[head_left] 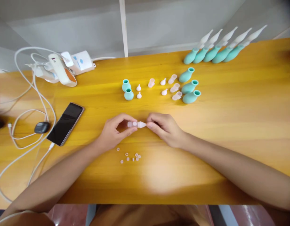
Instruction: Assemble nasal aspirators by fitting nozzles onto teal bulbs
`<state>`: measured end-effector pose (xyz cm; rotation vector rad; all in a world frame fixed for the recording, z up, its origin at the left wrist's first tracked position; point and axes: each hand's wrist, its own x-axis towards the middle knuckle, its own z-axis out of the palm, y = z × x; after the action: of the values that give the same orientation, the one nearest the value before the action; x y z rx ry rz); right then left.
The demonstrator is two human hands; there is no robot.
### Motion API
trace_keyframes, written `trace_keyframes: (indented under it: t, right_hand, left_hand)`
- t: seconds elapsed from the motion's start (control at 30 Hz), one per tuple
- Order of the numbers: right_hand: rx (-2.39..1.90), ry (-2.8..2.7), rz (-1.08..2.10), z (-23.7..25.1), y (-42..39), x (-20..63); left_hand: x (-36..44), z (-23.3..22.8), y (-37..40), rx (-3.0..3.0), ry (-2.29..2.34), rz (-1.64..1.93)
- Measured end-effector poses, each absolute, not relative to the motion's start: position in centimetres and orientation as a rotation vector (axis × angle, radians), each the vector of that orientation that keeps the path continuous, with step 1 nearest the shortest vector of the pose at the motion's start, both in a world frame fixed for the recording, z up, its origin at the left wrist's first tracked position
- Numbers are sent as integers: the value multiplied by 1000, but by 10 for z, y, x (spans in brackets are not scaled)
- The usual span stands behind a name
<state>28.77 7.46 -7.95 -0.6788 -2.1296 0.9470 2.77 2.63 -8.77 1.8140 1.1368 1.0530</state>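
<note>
My left hand (115, 130) pinches a small translucent nozzle piece (135, 124) between thumb and fingers, its pointed tip turned to the right. At that tip, my right hand (166, 128) closes thumb and forefinger on the narrow end. Several tiny pinkish rings (127, 158) lie scattered on the table below my left hand. Beyond my hands stand two teal bulbs (128, 94), with small white teardrop pieces (139, 95) beside them. Farther right are clear connector pieces (175, 88) and three more open-necked teal bulbs (191, 96).
Several teal bulbs fitted with long white tips (221, 53) line the table's back right edge. On the left lie a black phone (66, 124), a dark earbud case (42, 127) and looping white cables (53, 106). A power strip with chargers (80, 62) sits against the grey wall.
</note>
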Motion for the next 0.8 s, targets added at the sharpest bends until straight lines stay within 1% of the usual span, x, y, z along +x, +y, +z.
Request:
trace_keyframes:
  t: [0.17,0.3,0.37,0.53,0.8]
  right_hand:
    - [-620,-2217,918,-81,76,284]
    - [-692,-2122,992,-82,78,283]
    - [-698,-2107,1021,-82,80,282]
    - [-689,-2126,1054,-82,81,278]
    - [-690,-2150,1050,-84,84,275]
  left_hand:
    - [26,-75,32,2045,1125,1040]
    - [15,-71,44,2262,1435,1098]
    - [10,-73,51,2322,1542,999]
    - [9,-77,64,2486,1531,757]
    - [16,-80,73,2487,1614,743]
